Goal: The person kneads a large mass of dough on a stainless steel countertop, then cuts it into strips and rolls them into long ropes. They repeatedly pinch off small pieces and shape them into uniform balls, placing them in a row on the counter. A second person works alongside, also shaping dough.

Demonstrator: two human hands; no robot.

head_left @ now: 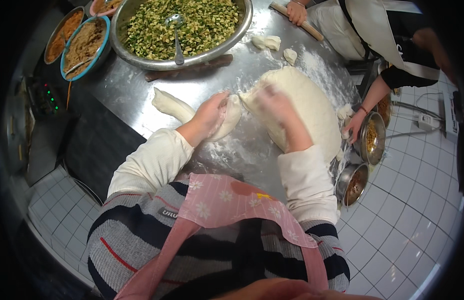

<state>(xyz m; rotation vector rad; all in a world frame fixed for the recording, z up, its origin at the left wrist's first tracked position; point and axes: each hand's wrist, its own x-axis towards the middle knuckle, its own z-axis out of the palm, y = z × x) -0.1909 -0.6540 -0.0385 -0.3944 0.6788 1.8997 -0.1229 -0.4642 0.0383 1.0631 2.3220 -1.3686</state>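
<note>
My left hand (209,116) grips a strip of pale dough (172,105). One end of the strip reaches out to the left on the steel table, and its thicker end bulges past my fingers on the right. Close by lies a large, smooth slab of dough (310,108), whose left corner nearly meets the strip. Over the slab's upper left part is my right hand (277,105), blurred by motion. Its fingers look curled, and whether they pinch any dough is hidden by the blur.
A big steel basin (119,52) of chopped green-and-yellow filling, with a spoon (178,48), stands at the back. Beside it is a blue-rimmed bowl (85,48). A co-worker's hand (296,13) rests on a rolling pin (312,30); their other hand (354,125) touches small dough pieces near steel bowls (380,150).
</note>
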